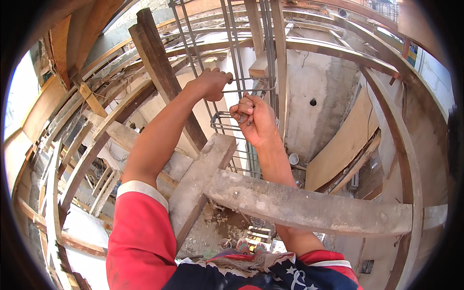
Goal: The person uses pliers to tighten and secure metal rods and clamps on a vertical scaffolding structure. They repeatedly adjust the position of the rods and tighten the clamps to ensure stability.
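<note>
Beam (309, 205) across right forearm (278, 162), steel cage (269, 53) ahead, bucket (294, 158) below

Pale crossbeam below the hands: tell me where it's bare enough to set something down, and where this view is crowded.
Bare: the crossbeam, along its visible face between the short crosspiece and the curved upright on the right. Crowded: around the steel bars, with the left hand and right hand close by.

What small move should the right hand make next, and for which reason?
Perhaps raise the right hand slightly toward the stirrup above: it seems to hold a small dark piece just below that bar, and the left hand is at the same rebar cage.
</note>
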Demonstrator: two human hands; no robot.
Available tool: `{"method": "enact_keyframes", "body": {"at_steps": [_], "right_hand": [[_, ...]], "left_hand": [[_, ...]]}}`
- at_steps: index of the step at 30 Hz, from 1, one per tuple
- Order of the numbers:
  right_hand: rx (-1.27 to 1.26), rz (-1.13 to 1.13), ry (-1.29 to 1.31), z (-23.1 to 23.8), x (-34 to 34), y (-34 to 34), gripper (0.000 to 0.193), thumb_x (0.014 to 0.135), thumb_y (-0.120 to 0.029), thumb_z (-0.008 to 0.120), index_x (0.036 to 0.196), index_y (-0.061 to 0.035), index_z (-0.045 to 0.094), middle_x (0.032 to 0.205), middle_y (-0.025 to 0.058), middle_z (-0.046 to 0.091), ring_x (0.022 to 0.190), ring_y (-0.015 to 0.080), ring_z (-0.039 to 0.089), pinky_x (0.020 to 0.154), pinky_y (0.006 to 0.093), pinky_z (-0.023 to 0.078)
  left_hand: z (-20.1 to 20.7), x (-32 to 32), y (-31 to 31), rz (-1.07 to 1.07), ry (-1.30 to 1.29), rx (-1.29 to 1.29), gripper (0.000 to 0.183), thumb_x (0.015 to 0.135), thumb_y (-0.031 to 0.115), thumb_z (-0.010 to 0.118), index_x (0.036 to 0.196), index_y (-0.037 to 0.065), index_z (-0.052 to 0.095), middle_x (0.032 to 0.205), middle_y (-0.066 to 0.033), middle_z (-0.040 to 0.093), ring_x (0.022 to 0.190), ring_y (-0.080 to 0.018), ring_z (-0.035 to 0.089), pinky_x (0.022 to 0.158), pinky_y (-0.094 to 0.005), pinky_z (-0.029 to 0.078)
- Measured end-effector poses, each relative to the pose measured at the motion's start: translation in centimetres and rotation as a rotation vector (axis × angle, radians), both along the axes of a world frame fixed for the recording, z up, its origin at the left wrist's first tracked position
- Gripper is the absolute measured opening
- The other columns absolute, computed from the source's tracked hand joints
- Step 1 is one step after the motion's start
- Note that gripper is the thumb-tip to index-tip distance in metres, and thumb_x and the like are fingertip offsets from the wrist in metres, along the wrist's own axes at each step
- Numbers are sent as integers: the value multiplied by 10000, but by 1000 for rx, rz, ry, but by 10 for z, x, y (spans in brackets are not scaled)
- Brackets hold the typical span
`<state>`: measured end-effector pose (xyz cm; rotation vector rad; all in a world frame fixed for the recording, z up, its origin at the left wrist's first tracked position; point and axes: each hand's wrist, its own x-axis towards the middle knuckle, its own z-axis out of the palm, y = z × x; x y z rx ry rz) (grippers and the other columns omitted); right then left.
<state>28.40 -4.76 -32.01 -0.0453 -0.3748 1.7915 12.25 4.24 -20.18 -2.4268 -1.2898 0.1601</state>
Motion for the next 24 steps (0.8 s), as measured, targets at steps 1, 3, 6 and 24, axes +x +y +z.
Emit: {"method": "enact_keyframes", "body": {"at_steps": [1, 3, 6, 24], "right_hand": [[9, -30, -71, 4, -2, -8, 53, 1024, -30, 389, 1056, -9, 425, 650, -35, 369, 538, 75, 385, 768, 311, 516], [2, -68, -124, 7, -7, -12, 62, 1023, -24, 385, 982, -29, 432, 657, -33, 385, 546, 75, 381, 760, 309, 509], [-140, -62, 111, 3, -15, -4, 110, 1000, -27, 414, 896, -46, 443, 651, -22, 359, 579, 79, 406, 687, 297, 498], [180, 81, 62, 64, -24, -2, 116, 997, -41, 422, 1103, -26, 468, 721, -28, 367, 585, 83, 370, 550, 265, 367]], "left_hand": [[1, -3, -1, -38, -46, 45, 526, 755, 58, 630, 1276, 74, 557, 1150, -115, 698, 1210, -336, 535, 1044, -490, 397], [11, -8, 3, -50, -102, 61, 503, 768, 53, 632, 1265, 112, 585, 1138, -98, 689, 1190, -330, 549, 1039, -486, 389], [12, -6, -1, -93, -102, 93, 474, 744, 43, 622, 1214, 110, 638, 1164, -127, 684, 1205, -336, 569, 1035, -476, 424], [29, -19, 6, -110, -298, 152, 414, 786, 3, 568, 1190, 55, 640, 1213, -182, 647, 1230, -374, 538, 1067, -506, 397]]}}
